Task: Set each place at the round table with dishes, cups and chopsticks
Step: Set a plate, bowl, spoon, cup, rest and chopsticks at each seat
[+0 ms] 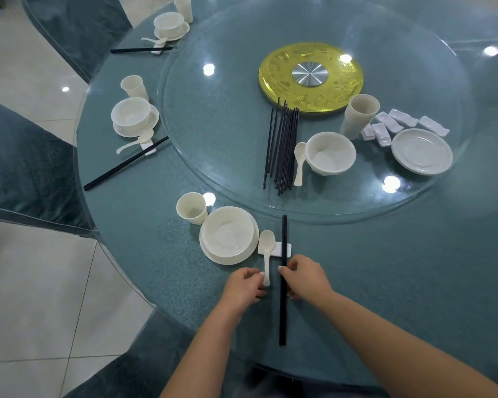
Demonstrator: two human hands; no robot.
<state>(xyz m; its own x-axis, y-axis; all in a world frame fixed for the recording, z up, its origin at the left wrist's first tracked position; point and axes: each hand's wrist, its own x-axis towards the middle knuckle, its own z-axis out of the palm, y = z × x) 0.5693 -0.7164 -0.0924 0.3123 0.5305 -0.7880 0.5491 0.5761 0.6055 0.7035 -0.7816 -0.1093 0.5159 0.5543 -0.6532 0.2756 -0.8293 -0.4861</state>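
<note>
Near place, beside the rest [275, 250]: right hand [304, 278] fingers pinch the chopsticks [283, 280] lying across it; left hand [246, 285] fingers pinch the spoon [266, 254] handle. Advice: square both parallel, tips level, close right of the bowl [227, 232].

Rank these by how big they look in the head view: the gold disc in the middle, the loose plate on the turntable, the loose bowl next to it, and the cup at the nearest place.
1. gold disc
2. loose plate
3. loose bowl
4. cup

The cup lies nearer the camera, so its last place is reliable.
</note>
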